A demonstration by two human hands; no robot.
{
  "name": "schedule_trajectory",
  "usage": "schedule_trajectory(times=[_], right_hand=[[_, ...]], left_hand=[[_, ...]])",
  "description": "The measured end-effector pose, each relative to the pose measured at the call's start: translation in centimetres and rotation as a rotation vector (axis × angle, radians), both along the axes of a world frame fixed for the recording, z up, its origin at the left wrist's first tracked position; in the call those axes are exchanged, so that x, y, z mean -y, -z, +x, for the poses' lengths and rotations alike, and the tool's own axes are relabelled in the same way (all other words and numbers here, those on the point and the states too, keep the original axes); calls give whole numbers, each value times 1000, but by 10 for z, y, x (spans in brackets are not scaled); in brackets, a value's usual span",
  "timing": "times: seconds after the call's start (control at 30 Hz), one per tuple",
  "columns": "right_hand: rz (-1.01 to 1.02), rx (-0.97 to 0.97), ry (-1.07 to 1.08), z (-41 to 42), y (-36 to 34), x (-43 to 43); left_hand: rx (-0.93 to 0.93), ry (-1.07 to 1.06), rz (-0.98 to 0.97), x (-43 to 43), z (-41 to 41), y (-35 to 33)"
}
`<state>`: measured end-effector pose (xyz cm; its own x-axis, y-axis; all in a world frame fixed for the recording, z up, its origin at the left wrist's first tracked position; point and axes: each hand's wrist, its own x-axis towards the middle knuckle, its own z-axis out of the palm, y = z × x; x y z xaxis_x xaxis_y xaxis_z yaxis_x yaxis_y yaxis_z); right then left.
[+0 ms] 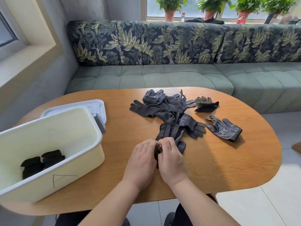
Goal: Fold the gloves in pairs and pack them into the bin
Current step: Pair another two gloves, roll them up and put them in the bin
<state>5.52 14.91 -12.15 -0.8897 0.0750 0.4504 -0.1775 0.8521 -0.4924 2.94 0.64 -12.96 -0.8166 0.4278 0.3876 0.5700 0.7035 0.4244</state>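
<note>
While the left hand and right hand pinch, fingers curled, what looks like the cuff end of the dotted gloves between them, folding could drag the loose gloves beyond. The pair's long axis runs away from the hands, slightly rightward. The bin sits left of the left hand.

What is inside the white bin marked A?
Inside the white bin, two folded dark glove bundles lie side by side. Its near wall hides the bottom in front of them.

Left hand beside right hand, fingers curled
</note>
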Motion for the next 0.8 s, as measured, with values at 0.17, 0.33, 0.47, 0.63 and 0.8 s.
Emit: schedule_trajectory(times=[0.17,0.33,0.47,0.63,0.8], right_hand=[[-99,-43,28,-2,-2,-3],[-39,0,226,-9,-1,-13],[-65,129,314,-15,-1,-16],[125,223,303,-20,4,-10],[290,130,249,-17,3,-4]], left_hand=[[86,102,-54,2,1,-6],[-177,108,-242,22,1,-3],[-161,-128,-332,49,-1,-11],[-49,-163,-192,56,-2,-2],[-81,-103,-132,54,-5,5]])
